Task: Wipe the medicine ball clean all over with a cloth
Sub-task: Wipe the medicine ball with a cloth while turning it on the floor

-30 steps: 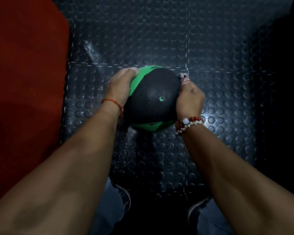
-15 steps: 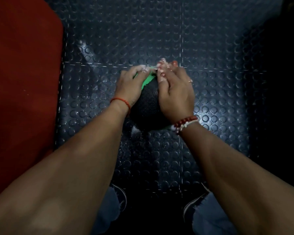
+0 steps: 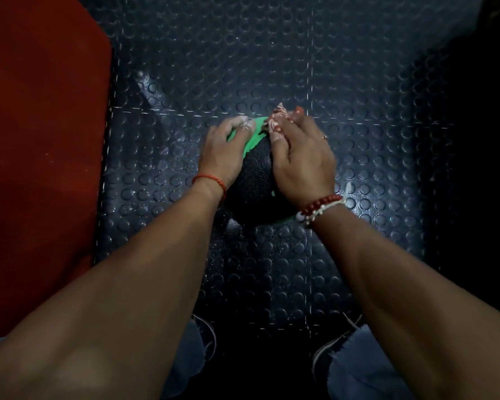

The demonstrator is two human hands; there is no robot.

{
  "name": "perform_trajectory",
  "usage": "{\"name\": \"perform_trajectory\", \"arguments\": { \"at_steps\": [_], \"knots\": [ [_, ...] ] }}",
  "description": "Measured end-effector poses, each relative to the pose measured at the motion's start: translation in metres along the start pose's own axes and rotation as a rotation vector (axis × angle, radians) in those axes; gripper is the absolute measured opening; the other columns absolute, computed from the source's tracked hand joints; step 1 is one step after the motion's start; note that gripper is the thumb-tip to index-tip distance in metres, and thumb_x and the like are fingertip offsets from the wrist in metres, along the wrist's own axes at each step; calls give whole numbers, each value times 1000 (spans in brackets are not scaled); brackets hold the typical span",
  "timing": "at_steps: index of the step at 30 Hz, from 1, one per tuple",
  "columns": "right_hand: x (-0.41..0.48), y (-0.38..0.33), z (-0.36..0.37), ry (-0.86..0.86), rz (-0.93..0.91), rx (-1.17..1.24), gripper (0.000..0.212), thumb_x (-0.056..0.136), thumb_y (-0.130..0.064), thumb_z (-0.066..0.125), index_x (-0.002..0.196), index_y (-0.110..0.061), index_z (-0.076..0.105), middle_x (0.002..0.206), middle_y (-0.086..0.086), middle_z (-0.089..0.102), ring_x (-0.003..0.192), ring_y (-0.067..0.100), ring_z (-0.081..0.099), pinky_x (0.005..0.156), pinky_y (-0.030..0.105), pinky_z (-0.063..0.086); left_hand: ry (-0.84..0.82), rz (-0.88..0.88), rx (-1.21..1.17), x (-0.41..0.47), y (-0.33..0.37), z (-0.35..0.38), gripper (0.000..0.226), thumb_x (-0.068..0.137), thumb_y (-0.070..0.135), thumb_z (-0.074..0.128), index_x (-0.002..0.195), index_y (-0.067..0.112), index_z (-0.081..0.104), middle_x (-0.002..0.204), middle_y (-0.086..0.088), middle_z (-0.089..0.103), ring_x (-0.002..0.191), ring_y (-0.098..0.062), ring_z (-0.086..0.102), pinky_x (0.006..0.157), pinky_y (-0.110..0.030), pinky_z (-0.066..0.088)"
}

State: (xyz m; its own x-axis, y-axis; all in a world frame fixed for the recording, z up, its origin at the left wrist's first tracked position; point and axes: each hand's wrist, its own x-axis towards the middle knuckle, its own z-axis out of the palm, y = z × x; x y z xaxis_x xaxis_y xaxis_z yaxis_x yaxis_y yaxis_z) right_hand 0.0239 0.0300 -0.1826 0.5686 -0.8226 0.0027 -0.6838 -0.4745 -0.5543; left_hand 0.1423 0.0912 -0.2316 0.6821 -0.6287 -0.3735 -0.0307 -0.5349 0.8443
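A black and green medicine ball (image 3: 256, 180) sits on the dark studded rubber floor (image 3: 272, 67). My left hand (image 3: 224, 153) lies over the ball's left side, fingers spread along the green band. Over the top right of the ball, my right hand (image 3: 302, 161) presses a red and white patterned cloth (image 3: 277, 118); the cloth bunches out past the fingertips at the ball's far edge. Most of the cloth is hidden under that hand.
A red mat (image 3: 41, 168) covers the floor along the left. My two shoes (image 3: 207, 339) and the frayed jean hems show at the bottom. The right side of the floor lies in deep shadow.
My right hand with the cloth has moved from the ball's right side up over its top, toward the left hand. The left hand keeps its hold on the left side.
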Motion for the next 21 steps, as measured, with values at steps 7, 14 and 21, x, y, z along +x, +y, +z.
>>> {"name": "perform_trajectory", "arguments": {
  "at_steps": [7,14,21],
  "knots": [
    [2,14,-10,49,376,245,29,101,-31,40,89,-21,65,90,-1,63,82,14,58,60,6,37,17,-20,24,6,-1,4,31,87,54,56,110,38,68,129,2,60,118,-14,56,98,-28,41],
    [0,-4,4,18,-43,-15,35,97,-28,40,120,-16,63,129,3,57,124,24,49,100,47,41,15,-37,1,9,5,5,46,69,63,48,103,40,69,125,2,63,114,-14,59,101,-32,45],
    [4,13,-12,32,278,106,31,101,-31,38,104,-19,66,109,3,63,85,15,56,61,16,41,28,-40,-3,6,6,8,36,73,64,51,99,44,66,126,2,63,116,-15,58,103,-36,45]
  ]
}}
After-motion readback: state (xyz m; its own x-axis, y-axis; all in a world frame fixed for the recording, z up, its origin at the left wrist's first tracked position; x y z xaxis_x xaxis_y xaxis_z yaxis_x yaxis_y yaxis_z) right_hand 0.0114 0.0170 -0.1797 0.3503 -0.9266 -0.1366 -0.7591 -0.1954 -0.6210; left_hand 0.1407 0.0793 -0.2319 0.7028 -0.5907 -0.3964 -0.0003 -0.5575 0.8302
